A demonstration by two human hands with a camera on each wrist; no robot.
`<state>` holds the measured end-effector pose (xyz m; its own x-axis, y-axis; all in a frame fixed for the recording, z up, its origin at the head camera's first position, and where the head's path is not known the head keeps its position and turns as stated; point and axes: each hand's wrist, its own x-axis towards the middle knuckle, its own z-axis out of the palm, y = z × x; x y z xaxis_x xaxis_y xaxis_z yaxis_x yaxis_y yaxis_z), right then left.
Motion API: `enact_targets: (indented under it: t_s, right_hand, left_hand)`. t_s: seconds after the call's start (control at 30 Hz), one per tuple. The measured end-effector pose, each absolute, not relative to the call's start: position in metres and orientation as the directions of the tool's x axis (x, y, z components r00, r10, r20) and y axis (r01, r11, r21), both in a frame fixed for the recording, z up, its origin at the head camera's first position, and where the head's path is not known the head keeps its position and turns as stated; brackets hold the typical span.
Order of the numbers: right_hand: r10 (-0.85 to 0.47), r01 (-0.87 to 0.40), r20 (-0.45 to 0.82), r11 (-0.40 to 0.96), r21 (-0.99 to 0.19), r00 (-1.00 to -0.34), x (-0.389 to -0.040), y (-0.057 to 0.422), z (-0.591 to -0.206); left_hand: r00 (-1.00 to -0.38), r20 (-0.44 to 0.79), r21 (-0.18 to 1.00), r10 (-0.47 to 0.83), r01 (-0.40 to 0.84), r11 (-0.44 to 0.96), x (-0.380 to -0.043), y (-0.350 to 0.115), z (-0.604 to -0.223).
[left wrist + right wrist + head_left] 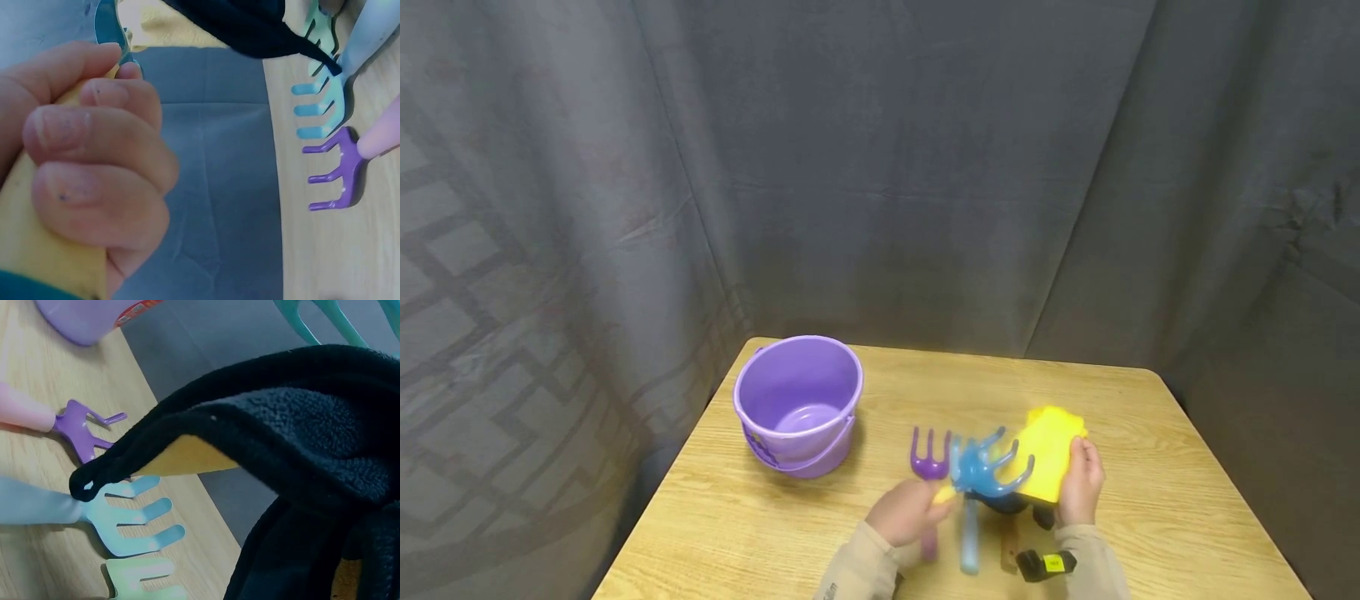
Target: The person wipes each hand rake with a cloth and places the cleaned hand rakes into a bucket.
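Observation:
My left hand (902,512) grips the yellow handle of a small hand rake (977,468), its blue curved tines pointing right. In the left wrist view the fingers (94,175) curl round that handle. A cloth (1048,450), yellow on one face and dark fleece with black edging on the other (300,425), is held by its right side in my right hand (1081,483). The rake's tines overlap the cloth in the head view. Dark folds hide my right hand in the right wrist view.
A purple bucket (797,392) stands at the table's back left. Below my hands lie a purple hand fork (929,465) with a pink handle, a light blue rake (125,519) and a green rake (134,575). Grey curtains (887,167) hang behind the wooden table (700,517).

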<state>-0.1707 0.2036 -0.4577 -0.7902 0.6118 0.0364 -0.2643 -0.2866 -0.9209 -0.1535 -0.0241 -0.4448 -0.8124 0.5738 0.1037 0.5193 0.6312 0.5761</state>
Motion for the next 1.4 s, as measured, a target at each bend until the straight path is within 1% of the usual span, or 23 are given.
enact_targets:
  t_s: [0.2, 0.47, 0.6, 0.77, 0.83, 0.97, 1.1, 1.27, 1.4]
  right_hand:
    - [0.569, -0.23, 0.01, -0.317, -0.92, -0.822, -0.169, 0.211, -0.461]
    - [0.567, -0.219, -0.014, -0.341, -0.914, -0.824, -0.167, 0.215, -0.463]
    - [0.579, -0.205, -0.015, -0.313, -0.927, -0.815, -0.167, 0.217, -0.462]
    - [0.588, -0.186, -0.031, -0.305, -0.934, -0.808, -0.166, 0.221, -0.465]
    - [0.589, -0.189, -0.031, -0.309, -0.932, -0.808, -0.166, 0.221, -0.466]
    - [0.585, -0.194, -0.03, -0.316, -0.929, -0.81, -0.166, 0.222, -0.468]
    - [0.581, -0.19, -0.032, -0.317, -0.929, -0.813, -0.166, 0.224, -0.469]
    - [0.577, -0.169, -0.048, -0.316, -0.934, -0.815, -0.164, 0.225, -0.472]
    - [0.581, -0.157, -0.056, -0.31, -0.938, -0.812, -0.163, 0.226, -0.474]
  left_hand:
    - [-0.829, 0.126, 0.52, 0.545, 0.523, 0.675, -0.152, -0.033, -0.435]
    - [-0.808, 0.246, 0.457, 0.536, 0.584, 0.671, -0.158, -0.048, -0.42]
    - [-0.812, 0.286, 0.448, 0.509, 0.583, 0.678, -0.16, -0.058, -0.409]
    - [-0.842, 0.324, 0.441, 0.431, 0.538, 0.718, -0.16, -0.073, -0.396]
    - [-0.854, 0.338, 0.457, 0.395, 0.516, 0.724, -0.16, -0.079, -0.392]
    - [-0.857, 0.39, 0.459, 0.337, 0.498, 0.736, -0.162, -0.092, -0.384]
    - [-0.872, 0.411, 0.457, 0.266, 0.45, 0.767, -0.165, -0.107, -0.375]
    - [-0.897, 0.403, 0.446, 0.184, 0.367, 0.816, -0.169, -0.127, -0.362]
    - [-0.927, 0.349, 0.43, 0.138, 0.289, 0.855, -0.17, -0.142, -0.348]
